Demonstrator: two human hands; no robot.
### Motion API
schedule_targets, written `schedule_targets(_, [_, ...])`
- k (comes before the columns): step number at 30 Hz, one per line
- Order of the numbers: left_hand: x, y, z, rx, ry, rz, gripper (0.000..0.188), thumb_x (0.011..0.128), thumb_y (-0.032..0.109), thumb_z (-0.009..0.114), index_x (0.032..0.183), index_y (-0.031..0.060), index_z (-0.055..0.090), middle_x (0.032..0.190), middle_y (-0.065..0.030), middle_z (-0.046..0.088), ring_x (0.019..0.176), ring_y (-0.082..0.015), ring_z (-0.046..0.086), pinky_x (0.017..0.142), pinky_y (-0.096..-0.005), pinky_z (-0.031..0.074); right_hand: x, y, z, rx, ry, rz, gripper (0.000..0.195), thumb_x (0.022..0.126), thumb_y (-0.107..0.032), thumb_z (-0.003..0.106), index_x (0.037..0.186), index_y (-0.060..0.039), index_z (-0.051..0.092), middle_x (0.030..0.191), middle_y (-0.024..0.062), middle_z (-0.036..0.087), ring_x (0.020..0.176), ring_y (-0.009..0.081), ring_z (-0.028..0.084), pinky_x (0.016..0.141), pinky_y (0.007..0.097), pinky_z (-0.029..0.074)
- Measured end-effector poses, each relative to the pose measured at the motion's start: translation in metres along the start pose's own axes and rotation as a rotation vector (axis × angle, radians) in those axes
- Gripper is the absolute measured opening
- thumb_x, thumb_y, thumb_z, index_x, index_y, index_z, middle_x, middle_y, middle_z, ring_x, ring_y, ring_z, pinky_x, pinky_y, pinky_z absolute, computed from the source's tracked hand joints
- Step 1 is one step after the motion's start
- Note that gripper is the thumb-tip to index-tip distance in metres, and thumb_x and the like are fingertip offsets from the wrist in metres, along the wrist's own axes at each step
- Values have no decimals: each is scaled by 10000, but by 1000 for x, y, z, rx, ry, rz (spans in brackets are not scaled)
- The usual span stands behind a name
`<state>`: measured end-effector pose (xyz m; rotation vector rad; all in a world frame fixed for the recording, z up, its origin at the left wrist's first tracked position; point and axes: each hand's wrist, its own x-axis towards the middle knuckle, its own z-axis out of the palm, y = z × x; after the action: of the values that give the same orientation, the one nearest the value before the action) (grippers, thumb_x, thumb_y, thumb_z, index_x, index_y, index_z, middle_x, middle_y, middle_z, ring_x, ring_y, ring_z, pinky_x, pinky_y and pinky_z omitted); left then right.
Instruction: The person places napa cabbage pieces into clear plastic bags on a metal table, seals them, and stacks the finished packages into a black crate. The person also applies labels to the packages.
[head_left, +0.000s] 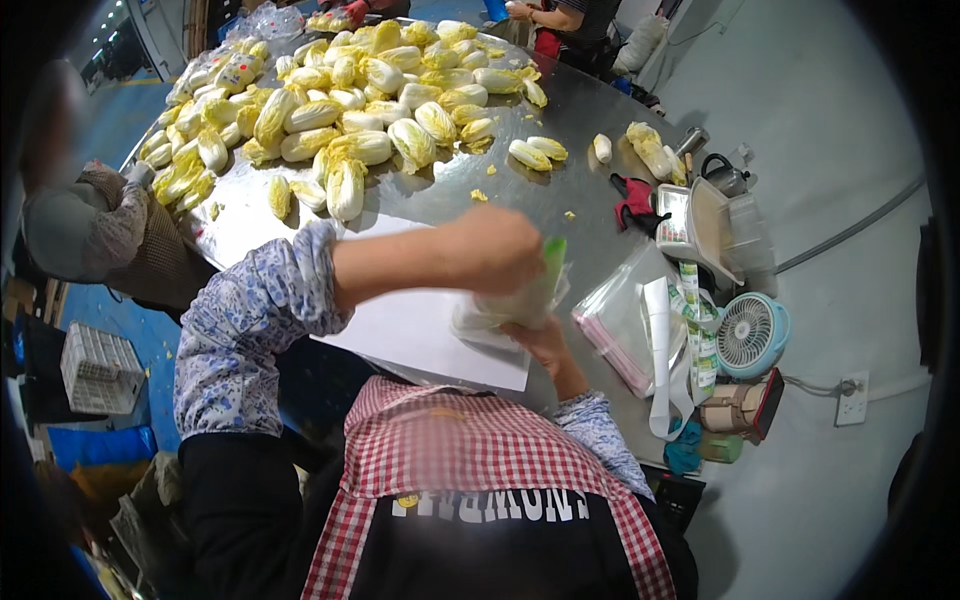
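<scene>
A clear plastic bag with pale contents lies between my hands, above a white board at the near edge of the metal table. My right hand grips the bag from its near side. Directly over it is my left hand, curled and blurred by motion; whether its fingers pinch the bag is hidden. A bright green strip sticks up beyond my left knuckles, too blurred to identify. Past the board, several loose napa cabbages lie closest to me.
A big heap of napa cabbages covers the far side of the metal table. At right are flat plastic bags, a label roll strip, a scale, a red-black glove and a fan. Co-workers stand left and far.
</scene>
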<state>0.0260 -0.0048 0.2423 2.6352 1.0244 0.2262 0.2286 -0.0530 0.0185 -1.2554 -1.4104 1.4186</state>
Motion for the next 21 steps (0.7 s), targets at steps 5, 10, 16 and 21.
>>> schedule_targets(5, [-1,-11,12,7,61,133,200,881,220,552,887,63,676,697,-179,630,637,-363,628,577,-446,496,-3,-6,2,48,-150,-48,504,779,-115,776,1206,5,538,1129,94,615,1061,170,566,887,304,484])
schedule_targets(10, [9,-17,-41,20,456,28,234,916,251,543,1087,148,664,804,-162,673,719,-304,677,652,-395,536,-5,6,7,23,-83,21,517,798,-175,759,1227,3,532,1142,84,614,1017,183,581,891,312,469])
schedule_targets(16, [-5,-48,-99,-108,1099,-94,238,929,160,574,1153,104,632,847,-138,679,786,-225,661,627,-321,546,3,24,19,193,60,-147,286,937,-230,587,1037,18,687,997,88,686,842,139,624,808,265,501])
schedule_targets(21, [-20,-55,-9,207,666,380,226,790,1,539,984,90,611,899,-95,606,857,-272,615,731,-378,508,-43,-17,-20,268,40,-30,438,993,-282,417,987,87,653,982,160,691,885,208,651,839,338,512])
